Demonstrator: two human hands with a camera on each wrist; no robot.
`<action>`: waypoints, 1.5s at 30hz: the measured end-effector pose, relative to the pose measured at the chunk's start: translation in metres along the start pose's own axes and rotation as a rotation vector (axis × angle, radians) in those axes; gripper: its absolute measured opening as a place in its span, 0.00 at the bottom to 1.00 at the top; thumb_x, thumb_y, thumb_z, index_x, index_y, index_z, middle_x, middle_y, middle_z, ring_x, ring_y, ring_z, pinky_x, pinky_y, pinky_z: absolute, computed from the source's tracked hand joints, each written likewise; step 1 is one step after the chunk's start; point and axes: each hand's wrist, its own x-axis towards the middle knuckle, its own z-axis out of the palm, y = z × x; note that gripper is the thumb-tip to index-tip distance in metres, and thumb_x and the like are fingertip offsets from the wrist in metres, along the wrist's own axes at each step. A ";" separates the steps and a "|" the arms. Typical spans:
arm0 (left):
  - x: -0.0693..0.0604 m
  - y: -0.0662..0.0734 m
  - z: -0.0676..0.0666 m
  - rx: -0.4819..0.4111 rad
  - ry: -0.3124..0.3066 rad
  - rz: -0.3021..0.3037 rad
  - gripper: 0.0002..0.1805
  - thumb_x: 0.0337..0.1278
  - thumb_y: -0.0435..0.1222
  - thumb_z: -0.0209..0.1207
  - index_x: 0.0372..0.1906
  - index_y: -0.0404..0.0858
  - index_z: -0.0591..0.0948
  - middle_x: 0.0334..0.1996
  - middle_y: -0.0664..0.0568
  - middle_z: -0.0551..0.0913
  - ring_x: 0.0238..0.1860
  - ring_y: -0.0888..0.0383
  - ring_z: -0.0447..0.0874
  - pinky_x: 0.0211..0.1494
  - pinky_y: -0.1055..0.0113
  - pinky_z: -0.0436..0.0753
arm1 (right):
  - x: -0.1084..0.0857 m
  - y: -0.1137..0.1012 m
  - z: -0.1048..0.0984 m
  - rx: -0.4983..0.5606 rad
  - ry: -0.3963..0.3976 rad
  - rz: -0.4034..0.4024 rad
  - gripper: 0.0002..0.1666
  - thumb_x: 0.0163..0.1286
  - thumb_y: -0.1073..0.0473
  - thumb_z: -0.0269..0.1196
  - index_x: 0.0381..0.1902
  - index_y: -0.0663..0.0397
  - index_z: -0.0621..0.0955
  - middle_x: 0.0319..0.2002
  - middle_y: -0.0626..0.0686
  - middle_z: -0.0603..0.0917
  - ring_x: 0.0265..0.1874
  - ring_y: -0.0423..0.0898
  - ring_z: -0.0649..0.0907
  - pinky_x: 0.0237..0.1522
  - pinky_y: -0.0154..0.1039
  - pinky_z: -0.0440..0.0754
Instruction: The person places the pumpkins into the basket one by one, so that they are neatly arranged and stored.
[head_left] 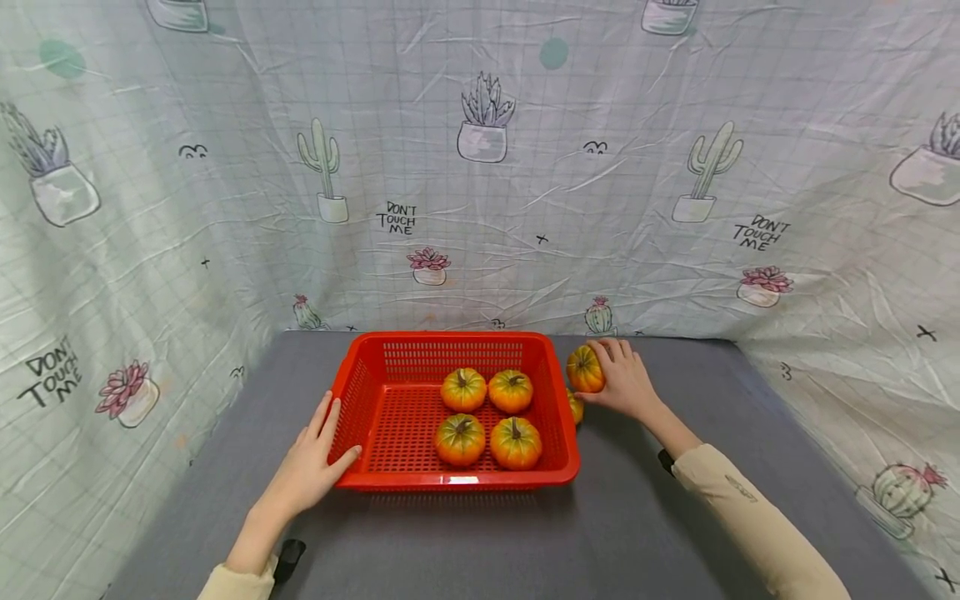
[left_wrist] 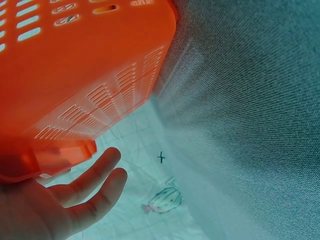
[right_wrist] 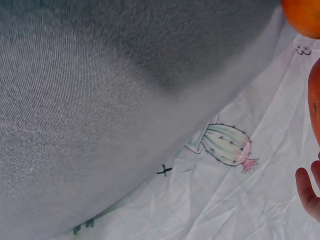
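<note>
A red plastic basket (head_left: pixel 405 481) holds several small orange pumpkins, one of them (head_left: pixel 516 443) at the front right inside. The left hand (head_left: pixel 302 471) rests on the basket's left rim, fingers fairly straight; in the left wrist view this hand (left_wrist: pixel 75 200) is beside the orange-looking basket wall (left_wrist: pixel 80 65). Just right of the basket, the right hand (head_left: pixel 621 379) grips a pumpkin (head_left: pixel 585 369) between thumb and fingers. Another pumpkin (head_left: pixel 575 407) sits beside the basket's right wall, partly hidden. At the right wrist view's edge show fingers (right_wrist: pixel 307 192) and two orange pumpkins, partly cut off.
The basket stands on a grey cloth-covered table (head_left: pixel 480 542). A pale curtain (head_left: pixel 480 192) with printed cacti and lettering rises behind the table and along both sides. Beige sleeves cover both arms, and a dark band shows at each wrist.
</note>
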 end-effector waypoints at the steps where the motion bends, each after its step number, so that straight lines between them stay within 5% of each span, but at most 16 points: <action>1: 0.000 0.000 0.000 -0.001 0.000 0.001 0.43 0.56 0.50 0.51 0.68 0.30 0.48 0.70 0.39 0.43 0.58 0.29 0.58 0.52 0.35 0.63 | -0.001 -0.002 -0.001 0.007 0.006 -0.002 0.52 0.35 0.37 0.71 0.57 0.55 0.68 0.49 0.61 0.67 0.47 0.57 0.66 0.40 0.53 0.69; 16: 0.002 -0.002 0.000 -0.002 -0.007 0.000 0.44 0.57 0.52 0.50 0.68 0.30 0.47 0.69 0.39 0.43 0.58 0.27 0.58 0.51 0.35 0.63 | -0.014 -0.022 -0.004 0.021 0.139 -0.076 0.48 0.36 0.42 0.69 0.53 0.62 0.70 0.44 0.62 0.71 0.42 0.56 0.69 0.37 0.51 0.74; 28: 0.002 -0.002 0.001 0.008 0.000 0.005 0.44 0.56 0.52 0.50 0.68 0.30 0.48 0.69 0.39 0.43 0.57 0.27 0.60 0.51 0.35 0.64 | -0.013 -0.029 -0.016 0.038 0.207 -0.023 0.47 0.36 0.43 0.68 0.53 0.63 0.69 0.45 0.63 0.71 0.42 0.57 0.69 0.42 0.52 0.73; 45: 0.002 -0.002 0.002 -0.001 -0.010 0.005 0.44 0.56 0.52 0.50 0.68 0.30 0.48 0.69 0.38 0.43 0.58 0.27 0.59 0.51 0.34 0.63 | 0.015 -0.073 -0.044 0.127 0.114 -0.017 0.50 0.41 0.37 0.68 0.54 0.63 0.66 0.46 0.62 0.72 0.45 0.55 0.68 0.46 0.51 0.73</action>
